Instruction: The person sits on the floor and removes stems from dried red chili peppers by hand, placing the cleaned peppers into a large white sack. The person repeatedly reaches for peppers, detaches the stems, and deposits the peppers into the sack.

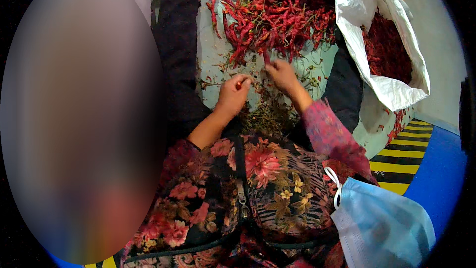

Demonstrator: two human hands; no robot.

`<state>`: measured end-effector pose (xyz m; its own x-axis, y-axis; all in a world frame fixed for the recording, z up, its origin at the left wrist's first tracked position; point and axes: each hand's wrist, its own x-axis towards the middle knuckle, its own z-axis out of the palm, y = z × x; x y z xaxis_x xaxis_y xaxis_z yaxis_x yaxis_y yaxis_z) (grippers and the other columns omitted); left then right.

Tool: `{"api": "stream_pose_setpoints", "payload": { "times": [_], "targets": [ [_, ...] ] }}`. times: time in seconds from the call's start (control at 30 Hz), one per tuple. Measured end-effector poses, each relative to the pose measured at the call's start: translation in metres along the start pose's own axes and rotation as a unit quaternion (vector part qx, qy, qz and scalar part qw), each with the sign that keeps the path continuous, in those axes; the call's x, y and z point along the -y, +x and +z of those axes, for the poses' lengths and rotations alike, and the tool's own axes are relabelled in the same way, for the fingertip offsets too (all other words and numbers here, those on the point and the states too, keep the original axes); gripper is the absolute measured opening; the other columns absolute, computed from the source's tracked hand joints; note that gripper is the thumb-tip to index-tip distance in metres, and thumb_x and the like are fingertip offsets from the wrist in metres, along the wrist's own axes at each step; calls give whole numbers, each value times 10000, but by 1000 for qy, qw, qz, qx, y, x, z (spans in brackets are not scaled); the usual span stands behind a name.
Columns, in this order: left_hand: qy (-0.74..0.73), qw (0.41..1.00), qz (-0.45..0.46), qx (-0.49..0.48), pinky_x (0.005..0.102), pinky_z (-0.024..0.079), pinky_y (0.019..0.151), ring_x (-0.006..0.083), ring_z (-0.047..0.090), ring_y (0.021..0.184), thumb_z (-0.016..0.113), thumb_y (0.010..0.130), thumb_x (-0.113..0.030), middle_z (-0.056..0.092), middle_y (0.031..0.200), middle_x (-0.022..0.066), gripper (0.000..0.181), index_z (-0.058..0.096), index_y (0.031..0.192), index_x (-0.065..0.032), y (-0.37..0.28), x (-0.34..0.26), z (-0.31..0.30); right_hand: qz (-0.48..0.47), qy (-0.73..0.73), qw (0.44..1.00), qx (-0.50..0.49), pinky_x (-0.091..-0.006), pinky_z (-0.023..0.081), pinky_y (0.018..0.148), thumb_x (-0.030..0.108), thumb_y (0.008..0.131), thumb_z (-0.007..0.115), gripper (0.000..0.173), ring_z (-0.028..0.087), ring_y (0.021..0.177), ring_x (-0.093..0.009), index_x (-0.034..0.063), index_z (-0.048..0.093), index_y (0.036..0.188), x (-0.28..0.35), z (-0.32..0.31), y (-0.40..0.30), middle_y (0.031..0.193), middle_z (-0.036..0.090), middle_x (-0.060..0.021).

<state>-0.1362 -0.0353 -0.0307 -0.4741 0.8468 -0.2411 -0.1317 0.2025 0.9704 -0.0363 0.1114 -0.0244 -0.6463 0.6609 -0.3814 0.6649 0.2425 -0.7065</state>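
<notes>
My left hand [234, 93] is curled in front of me, with a small reddish-orange thing, perhaps a piece of chili, showing between thumb and fingers. To its right, my right hand [281, 75] reaches forward and pinches a dried red chili [266, 56] at the near edge of a large heap of dried red chilies [275, 18]. The right hand is slightly blurred. Loose stems and bits lie on the pale floor below the heap, and a pile of greenish-brown stems [267, 118] lies between my legs, close to my body.
An open white woven sack [388, 98] with red chilies [388, 52] inside stands at the right, beyond my right leg. Scattered chilies lie near yellow-and-black floor striping [401, 150]. A blue face mask [383, 219] hangs at lower right. A blurred oval hides the left side.
</notes>
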Motion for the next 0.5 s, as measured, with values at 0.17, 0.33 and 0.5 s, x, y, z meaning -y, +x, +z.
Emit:
{"api": "stream_pose_setpoints", "payload": {
  "times": [0.17,0.33,0.5],
  "targets": [
    [289,891,350,-2,408,335,706,258,485,728,486,704,-76,500,769,102,186,509,881,-25,-11,-19,12,-153,-40,987,34,-354,397,538,156,714,528,181,509,609,-318,3,516,810,5,10,-75,664,520,-186],
    [365,892,245,104,392,351,621,253,492,666,472,725,-124,499,666,76,98,493,731,-28,-18,-18,8,-228,-109,960,117,-294,387,544,144,759,498,152,487,558,-209,11,513,832,8,3,-81,651,509,-168],
    [-1,993,24,119,297,304,424,162,365,434,412,806,-244,360,510,4,315,381,557,-53,-16,-8,6,-168,91,967,168,-346,386,526,209,767,479,195,489,574,-312,17,513,746,30,4,-82,649,504,-169]
  ]
}}
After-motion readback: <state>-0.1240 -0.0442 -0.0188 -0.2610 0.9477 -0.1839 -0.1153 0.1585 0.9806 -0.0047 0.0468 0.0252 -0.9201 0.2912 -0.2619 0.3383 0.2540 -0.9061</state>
